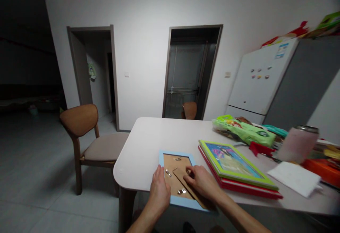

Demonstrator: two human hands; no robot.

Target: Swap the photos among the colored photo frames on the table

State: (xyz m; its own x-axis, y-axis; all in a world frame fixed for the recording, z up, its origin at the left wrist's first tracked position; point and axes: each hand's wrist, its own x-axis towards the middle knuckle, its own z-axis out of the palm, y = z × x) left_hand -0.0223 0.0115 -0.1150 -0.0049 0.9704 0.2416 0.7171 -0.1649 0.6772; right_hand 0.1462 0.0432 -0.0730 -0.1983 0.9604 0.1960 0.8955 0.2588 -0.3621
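A light blue picture frame lies face down near the front edge of the white table, its brown backing board and small metal clips showing. My left hand rests on the frame's left side, fingers together and flat on the board beside a clip. My right hand lies on the right part of the backing, fingers bent onto the brown easel stand. Neither hand lifts anything.
To the right lies a green framed picture stacked on red frames. Further right are a green snack bag, white paper and a pink jar. A wooden chair stands left, a fridge behind.
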